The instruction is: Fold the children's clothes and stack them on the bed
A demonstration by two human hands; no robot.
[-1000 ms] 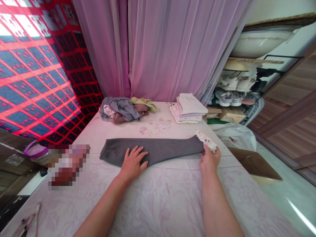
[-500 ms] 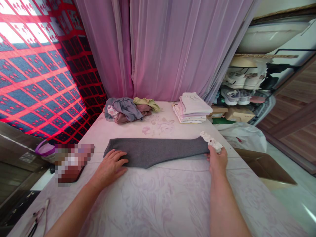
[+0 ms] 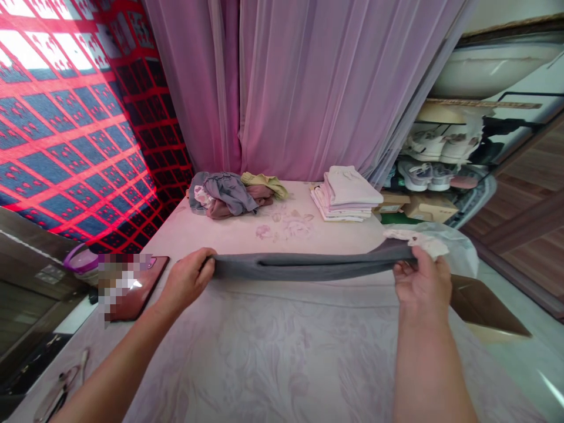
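Observation:
A pair of grey pants (image 3: 304,267), folded lengthwise with a white ruffle (image 3: 434,244) at the cuff end, is stretched level between my two hands, seen nearly edge-on. My left hand (image 3: 191,273) pinches the waist end between thumb and fingers. Near the ruffle, my right hand (image 3: 423,276) grips the cuff end, the ruffle hanging past the fingers. The pants appear lifted off the flowered tablecloth (image 3: 282,346). Farther back are a loose heap of clothes (image 3: 231,194) on the left and a neat stack of folded clothes (image 3: 346,194) on the right.
By the left edge lie a reddish tablet or phone (image 3: 143,288), partly blurred out, and a pair of glasses (image 3: 55,393). A purple curtain (image 3: 308,88) hangs behind the table. At the right are a shoe rack (image 3: 434,153) and a brown box (image 3: 489,305) on the floor.
My left hand, which lay spread on the pants, now grips their end. The pants have come up off the table, edge-on, and my right hand has moved right with the cuff.

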